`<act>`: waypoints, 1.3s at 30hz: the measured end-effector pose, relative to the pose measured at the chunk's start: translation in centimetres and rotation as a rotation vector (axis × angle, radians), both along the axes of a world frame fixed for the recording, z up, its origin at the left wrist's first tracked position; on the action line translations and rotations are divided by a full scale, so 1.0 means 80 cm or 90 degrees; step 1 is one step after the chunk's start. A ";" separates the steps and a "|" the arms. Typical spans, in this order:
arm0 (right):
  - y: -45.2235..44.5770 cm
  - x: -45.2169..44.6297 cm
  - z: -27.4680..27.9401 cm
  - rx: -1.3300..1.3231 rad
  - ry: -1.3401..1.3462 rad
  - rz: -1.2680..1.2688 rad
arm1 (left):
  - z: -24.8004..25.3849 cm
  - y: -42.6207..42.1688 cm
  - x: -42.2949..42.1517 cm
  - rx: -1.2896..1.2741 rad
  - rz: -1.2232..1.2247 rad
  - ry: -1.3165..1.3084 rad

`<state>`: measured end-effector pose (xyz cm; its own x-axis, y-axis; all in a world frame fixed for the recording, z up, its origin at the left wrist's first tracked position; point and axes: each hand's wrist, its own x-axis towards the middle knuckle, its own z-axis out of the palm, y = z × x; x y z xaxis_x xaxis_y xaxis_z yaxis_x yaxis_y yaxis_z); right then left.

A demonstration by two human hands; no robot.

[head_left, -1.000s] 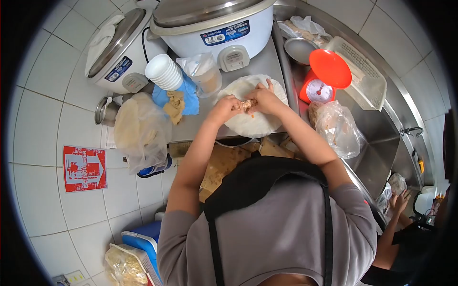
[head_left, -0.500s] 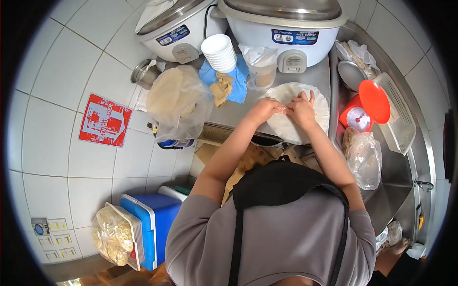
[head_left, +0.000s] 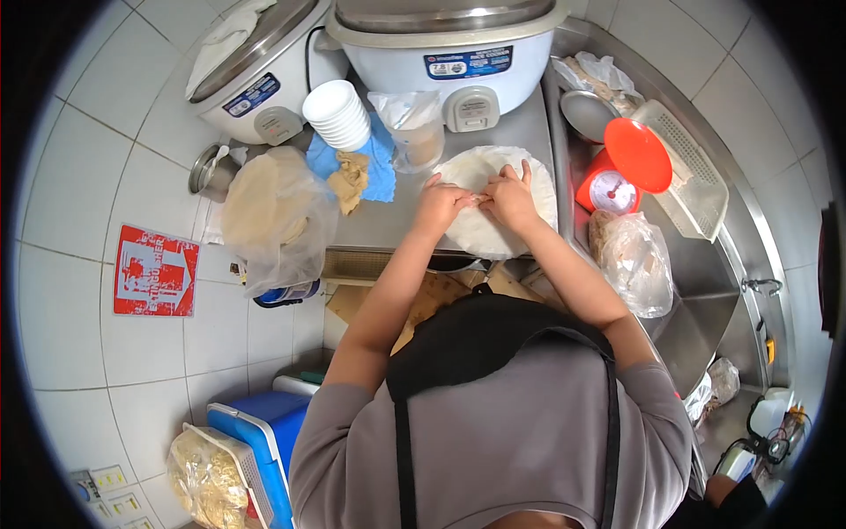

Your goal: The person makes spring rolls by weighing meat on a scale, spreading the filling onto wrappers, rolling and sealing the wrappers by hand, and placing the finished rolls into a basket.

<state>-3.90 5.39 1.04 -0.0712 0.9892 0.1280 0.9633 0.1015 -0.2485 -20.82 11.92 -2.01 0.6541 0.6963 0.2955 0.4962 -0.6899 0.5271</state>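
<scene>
Bending over the steel counter (head_left: 397, 216), I have my black apron (head_left: 489, 339) closest to me, then my two hands. My left hand (head_left: 443, 204) has its fingers drawn in narrow at the tips, pinching one side of a small pinkish lump (head_left: 478, 200). My right hand (head_left: 509, 198) pinches the other side, with one finger raised clear. The lump is mostly hidden by my fingers, over the middle of a round white sheet (head_left: 489, 236) that lies on the counter; I can't tell whether it touches the sheet.

To the left, a plastic bag (head_left: 273, 207) holds pale, flat rounds, and right of it a crumpled tan cloth (head_left: 349, 181) lies on a blue cloth (head_left: 379, 167). On the right, in the sink area, a clear plastic bag (head_left: 643, 264) sits near the red scale (head_left: 610, 189).

Farther off, tilted white bowls (head_left: 337, 115) stand nested beside a clear container (head_left: 417, 141) with plastic over its top. Behind them are the large rice cooker (head_left: 388, 70) and, to its left, a second rice cooker (head_left: 233, 106) with a white cloth (head_left: 231, 35) on its lid.
</scene>
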 end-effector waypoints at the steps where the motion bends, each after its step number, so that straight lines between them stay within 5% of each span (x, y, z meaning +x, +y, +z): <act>1: -0.002 0.003 -0.001 0.005 0.002 0.003 | 0.004 -0.003 -0.001 0.015 -0.002 -0.005; 5: -0.005 0.021 -0.022 0.111 0.081 -0.015 | 0.034 -0.024 0.011 0.023 0.051 0.052; 8: -0.013 0.038 -0.008 -0.021 0.042 -0.028 | 0.033 -0.039 0.031 0.144 0.082 -0.021; 11: -0.008 0.048 -0.011 -0.051 0.029 -0.007 | 0.022 -0.035 0.049 0.097 0.002 -0.090; 14: -0.016 0.062 -0.022 0.123 0.263 0.042 | 0.008 -0.031 0.061 0.049 -0.014 -0.063; 23: -0.015 0.083 -0.019 -0.060 0.104 -0.008 | -0.004 -0.028 0.073 0.059 0.026 -0.035; 26: -0.025 0.094 -0.028 0.107 0.225 0.007 | 0.024 -0.043 0.084 0.091 0.042 -0.068; 35: -0.028 0.114 -0.028 0.024 0.162 -0.007 | 0.010 -0.025 0.102 -0.017 -0.048 0.015; 39: -0.040 0.121 -0.015 0.079 0.312 0.009 | 0.000 -0.037 0.110 0.111 -0.025 -0.078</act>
